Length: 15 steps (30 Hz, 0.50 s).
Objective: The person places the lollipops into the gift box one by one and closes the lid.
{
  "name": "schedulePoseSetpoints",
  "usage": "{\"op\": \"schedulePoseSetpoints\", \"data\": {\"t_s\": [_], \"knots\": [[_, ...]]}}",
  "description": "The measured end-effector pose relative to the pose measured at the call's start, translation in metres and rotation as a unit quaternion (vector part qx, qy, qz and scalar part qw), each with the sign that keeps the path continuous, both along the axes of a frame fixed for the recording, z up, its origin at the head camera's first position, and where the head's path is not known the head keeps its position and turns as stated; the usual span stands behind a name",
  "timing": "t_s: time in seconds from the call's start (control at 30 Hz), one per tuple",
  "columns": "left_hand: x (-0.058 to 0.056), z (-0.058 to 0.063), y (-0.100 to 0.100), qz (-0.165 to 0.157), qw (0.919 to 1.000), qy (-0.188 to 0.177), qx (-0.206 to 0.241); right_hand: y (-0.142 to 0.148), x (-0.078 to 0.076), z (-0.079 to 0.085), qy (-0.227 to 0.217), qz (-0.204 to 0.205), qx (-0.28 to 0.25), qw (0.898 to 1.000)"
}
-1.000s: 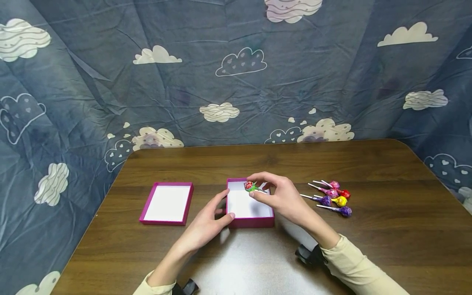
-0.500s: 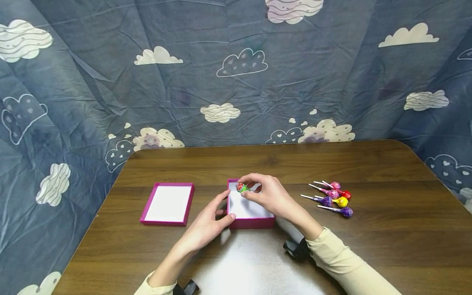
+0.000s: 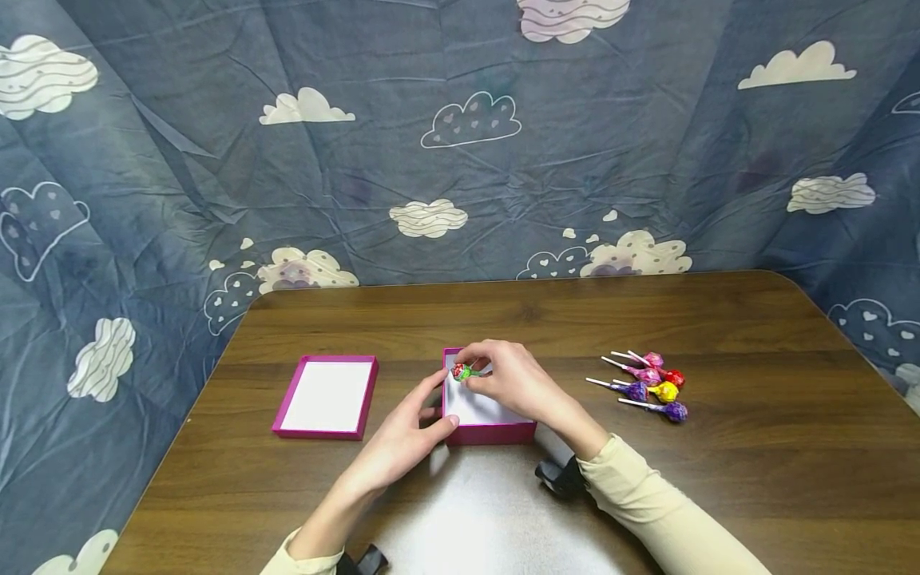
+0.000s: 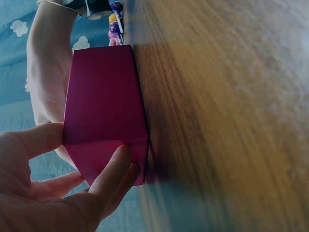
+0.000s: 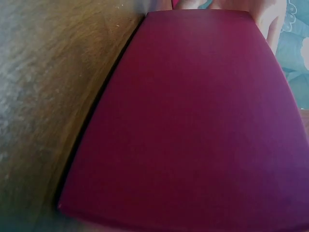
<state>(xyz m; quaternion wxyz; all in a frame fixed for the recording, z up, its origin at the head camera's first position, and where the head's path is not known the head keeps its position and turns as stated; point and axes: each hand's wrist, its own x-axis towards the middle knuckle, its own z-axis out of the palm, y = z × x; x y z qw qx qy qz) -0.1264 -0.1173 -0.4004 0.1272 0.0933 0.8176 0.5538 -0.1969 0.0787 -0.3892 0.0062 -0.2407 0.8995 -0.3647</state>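
In the head view a magenta box (image 3: 496, 434) with a white inside stands without its lid at mid-table. My left hand (image 3: 404, 441) rests against its left side, thumb at the near left corner and fingers along the wall; the left wrist view shows these fingers (image 4: 113, 169) lying on the box side. Thumb and fingers of my right hand (image 3: 513, 387) pinch a lollipop (image 3: 461, 372) in a red and green wrapper, over the far left part of the box. Most of its stick is hidden by the hand. The box wall (image 5: 188, 125) fills the right wrist view.
Left of the box lies its matching lid (image 3: 327, 397), white inside facing up. Several lollipops (image 3: 650, 387) in pink, red, yellow and purple wrappers lie on the brown wooden table (image 3: 776, 415) to the right. A blue cloud-patterned cloth (image 3: 474, 180) hangs behind.
My right hand has moved left and slightly down with the lollipop, from the middle of the box toward its far left corner. The left hand has stayed at the box's left side.
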Motion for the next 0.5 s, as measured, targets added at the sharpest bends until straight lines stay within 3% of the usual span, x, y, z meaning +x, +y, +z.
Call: {"op": "schedulePoseSetpoints", "data": {"t_s": [0.5], "knots": [[-0.001,-0.002,-0.001,0.001,0.9999,0.002,-0.012,-0.018,-0.001,-0.007,-0.004,-0.063,0.005,0.998]]}}
